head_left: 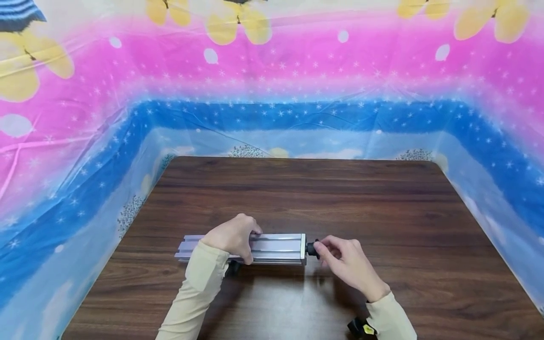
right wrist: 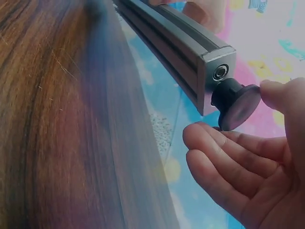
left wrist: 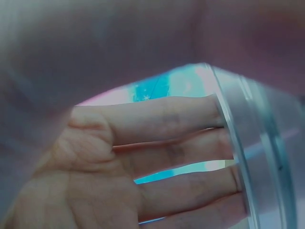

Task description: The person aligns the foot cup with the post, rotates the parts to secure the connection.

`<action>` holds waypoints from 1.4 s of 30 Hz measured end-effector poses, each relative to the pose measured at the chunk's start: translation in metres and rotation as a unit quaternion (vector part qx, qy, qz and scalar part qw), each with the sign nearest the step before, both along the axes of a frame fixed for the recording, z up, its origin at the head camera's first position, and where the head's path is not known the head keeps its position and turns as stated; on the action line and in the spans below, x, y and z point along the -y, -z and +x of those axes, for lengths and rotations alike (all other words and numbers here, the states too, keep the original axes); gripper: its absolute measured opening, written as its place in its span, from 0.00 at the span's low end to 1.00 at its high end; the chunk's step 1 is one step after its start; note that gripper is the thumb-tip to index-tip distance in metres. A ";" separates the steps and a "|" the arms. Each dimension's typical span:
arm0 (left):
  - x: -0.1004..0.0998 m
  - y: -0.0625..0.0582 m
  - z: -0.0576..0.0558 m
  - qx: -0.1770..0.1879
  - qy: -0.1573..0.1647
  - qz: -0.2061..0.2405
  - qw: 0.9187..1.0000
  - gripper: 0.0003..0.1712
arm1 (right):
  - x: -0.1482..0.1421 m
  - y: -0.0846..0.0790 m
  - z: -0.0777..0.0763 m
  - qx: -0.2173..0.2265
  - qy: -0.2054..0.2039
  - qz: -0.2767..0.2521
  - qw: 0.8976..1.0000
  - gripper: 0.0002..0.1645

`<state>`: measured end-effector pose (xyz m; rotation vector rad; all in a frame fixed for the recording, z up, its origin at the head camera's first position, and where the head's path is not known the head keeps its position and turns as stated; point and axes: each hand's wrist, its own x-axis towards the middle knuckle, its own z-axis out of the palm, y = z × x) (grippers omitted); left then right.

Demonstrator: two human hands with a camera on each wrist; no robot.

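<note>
A silver slotted aluminium profile [head_left: 278, 244] lies crosswise before me, raised off the tabletop in the right wrist view. My left hand [head_left: 231, 234] grips it near the middle, thumb on the near side and fingers over the far side. In the left wrist view, the fingers [left wrist: 171, 143] reach against the slotted metal. A flat plate [right wrist: 217, 82] with a round bolt head covers the right end. From that plate sticks a black levelling foot [right wrist: 240, 106] with a round disc base. My right hand [head_left: 346, 262] pinches the disc's edge between thumb and fingers.
The dark wood-grain table [head_left: 318, 189] extends beyond the profile to the back. A printed pink and blue cloth [head_left: 272, 113] hangs around its back and sides. A black device with a yellow label [head_left: 361, 327] sits at my right sleeve.
</note>
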<state>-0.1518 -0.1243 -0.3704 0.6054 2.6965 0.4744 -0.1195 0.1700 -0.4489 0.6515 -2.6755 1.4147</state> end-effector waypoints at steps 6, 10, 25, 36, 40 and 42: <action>0.002 0.001 0.002 0.007 -0.016 -0.001 1.000 0.33 | -0.002 0.002 0.003 -0.055 -0.038 -0.005 0.998 0.21; 0.002 0.001 0.002 0.014 -0.018 0.010 1.000 0.33 | -0.004 0.004 0.004 -0.101 -0.080 -0.028 0.991 0.33; 0.008 0.006 0.000 0.019 0.025 0.051 0.998 0.23 | 0.003 0.011 0.001 -0.090 -0.031 -0.011 0.995 0.12; 0.006 0.003 0.003 0.019 0.003 0.036 0.999 0.29 | 0.009 0.004 0.002 0.005 0.003 0.015 1.000 0.20; 0.004 0.003 0.004 0.021 -0.007 0.027 0.999 0.33 | 0.004 0.003 0.004 0.019 -0.002 0.024 1.000 0.22; 0.004 0.003 0.004 0.026 -0.007 0.026 0.999 0.33 | 0.000 0.004 0.006 0.004 -0.016 0.013 1.000 0.13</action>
